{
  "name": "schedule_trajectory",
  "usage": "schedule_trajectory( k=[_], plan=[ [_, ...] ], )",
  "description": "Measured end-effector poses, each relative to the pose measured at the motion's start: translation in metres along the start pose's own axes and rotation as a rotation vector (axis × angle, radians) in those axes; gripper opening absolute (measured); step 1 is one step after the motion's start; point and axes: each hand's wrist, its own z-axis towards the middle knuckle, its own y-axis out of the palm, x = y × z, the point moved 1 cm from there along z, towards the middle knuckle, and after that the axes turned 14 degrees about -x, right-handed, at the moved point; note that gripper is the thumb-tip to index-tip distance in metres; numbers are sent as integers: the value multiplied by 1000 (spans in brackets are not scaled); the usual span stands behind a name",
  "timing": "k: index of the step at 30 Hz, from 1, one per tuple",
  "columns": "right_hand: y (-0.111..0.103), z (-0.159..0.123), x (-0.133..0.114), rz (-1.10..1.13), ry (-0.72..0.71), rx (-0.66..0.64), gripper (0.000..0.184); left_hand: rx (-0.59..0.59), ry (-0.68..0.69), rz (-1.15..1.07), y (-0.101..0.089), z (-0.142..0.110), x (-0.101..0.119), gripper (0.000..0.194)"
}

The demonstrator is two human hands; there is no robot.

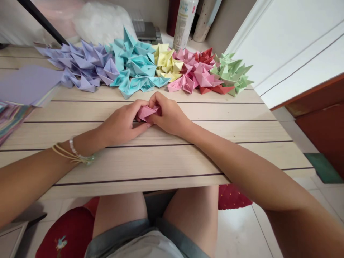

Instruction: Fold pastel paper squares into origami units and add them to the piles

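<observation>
A small folded piece of pink origami paper (146, 112) is held between both hands just above the middle of the table (150, 161). My left hand (125, 120) is closed on its left side, thumb along the near edge. From the right, my right hand (169, 113) pinches the same paper with thumb and curled fingers. The fingers cover much of it, so its full shape is partly hidden. Beyond my hands lie finished-looking paper shapes in groups: purple (86, 64), turquoise (137, 59), yellow (165, 61), pink (202, 73) and green (231, 70).
At the left is a stack of purple paper sheets (29, 82), with striped, multicoloured sheets (12, 118) below. Behind the paper shapes stand a white spray can (184, 23) and a white plastic bag (104, 23). Red shapes (205, 55) lie among the pink ones.
</observation>
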Motion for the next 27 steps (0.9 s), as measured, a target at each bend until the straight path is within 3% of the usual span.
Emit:
schedule_trajectory(
  k=[27],
  plan=[
    [-1,-1,-1,-33,13,4,16,-12,-1,-6,0,2,-1,45]
  ],
)
